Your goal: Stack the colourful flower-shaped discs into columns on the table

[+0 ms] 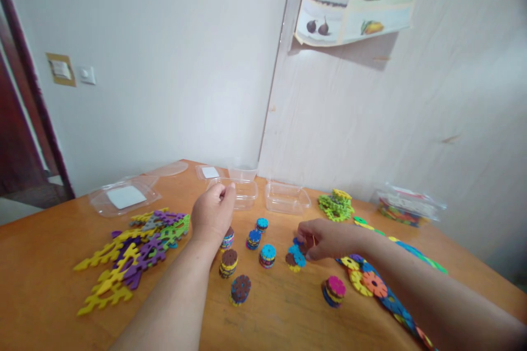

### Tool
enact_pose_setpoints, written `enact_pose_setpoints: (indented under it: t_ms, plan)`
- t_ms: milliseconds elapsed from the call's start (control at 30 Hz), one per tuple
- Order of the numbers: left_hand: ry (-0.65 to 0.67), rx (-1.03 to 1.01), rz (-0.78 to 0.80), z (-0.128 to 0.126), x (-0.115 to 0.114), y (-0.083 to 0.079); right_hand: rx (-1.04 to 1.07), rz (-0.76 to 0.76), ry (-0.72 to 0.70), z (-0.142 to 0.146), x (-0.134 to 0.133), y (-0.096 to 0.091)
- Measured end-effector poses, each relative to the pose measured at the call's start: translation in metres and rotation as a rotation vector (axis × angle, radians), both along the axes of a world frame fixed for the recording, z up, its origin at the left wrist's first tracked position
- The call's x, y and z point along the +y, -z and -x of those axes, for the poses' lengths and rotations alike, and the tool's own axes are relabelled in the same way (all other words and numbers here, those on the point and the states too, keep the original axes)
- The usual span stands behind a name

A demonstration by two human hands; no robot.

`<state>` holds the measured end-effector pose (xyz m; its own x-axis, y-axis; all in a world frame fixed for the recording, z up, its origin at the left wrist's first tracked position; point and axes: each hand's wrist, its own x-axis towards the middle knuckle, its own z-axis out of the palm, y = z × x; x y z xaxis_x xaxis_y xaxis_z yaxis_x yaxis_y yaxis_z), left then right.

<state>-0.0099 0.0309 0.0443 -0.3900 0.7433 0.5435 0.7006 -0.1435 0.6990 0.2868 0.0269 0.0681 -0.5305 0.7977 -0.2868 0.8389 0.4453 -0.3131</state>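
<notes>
My left hand (213, 213) hovers over the table with its fingers curled and pinched together near the rim of a clear plastic container (242, 192); I cannot make out anything in the pinch. My right hand (325, 238) rests on the table, fingers closed on small blue and brown gear-shaped discs (295, 258). Several short stacks of colourful gear discs (267, 255) stand between the hands, with a brown-topped stack (241, 288) and a pink-topped stack (334, 289) nearer me.
Flat yellow, purple and green interlocking pieces (132, 255) lie at left on the wooden table (37, 279). Clear lids (123, 197) and a second clear container (287, 197) sit at the back. Green gear pile (336, 205), a bagged set (405, 208) and a gear chain (382, 290) lie right.
</notes>
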Motion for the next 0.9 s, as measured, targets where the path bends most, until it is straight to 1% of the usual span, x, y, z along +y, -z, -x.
enact_pose_setpoints:
  t_ms: [167,333,500,633,700,800,900]
  plan:
    - [0.000,0.023,-0.009,0.001,0.002,0.002,0.043,-0.022,0.035,-0.005,-0.001,0.010]
    - [-0.005,0.006,0.004,0.002,0.002,0.002,0.077,-0.097,0.035,0.002,0.002,0.006]
    - [-0.001,0.012,-0.005,0.002,0.002,0.003,0.156,-0.179,0.025,0.032,0.014,-0.004]
    - [0.008,0.005,0.004,0.003,0.001,0.002,0.126,-0.274,-0.011,0.062,0.027,-0.010]
    - [0.005,0.001,0.015,0.002,0.000,0.001,0.099,-0.290,-0.024,0.074,0.031,-0.012]
    - [0.008,-0.005,0.023,0.001,-0.002,-0.001,0.054,-0.285,-0.041,0.085,0.036,-0.015]
    - [0.009,-0.009,0.023,0.000,-0.003,-0.003,0.008,-0.283,-0.048,0.087,0.039,-0.015]
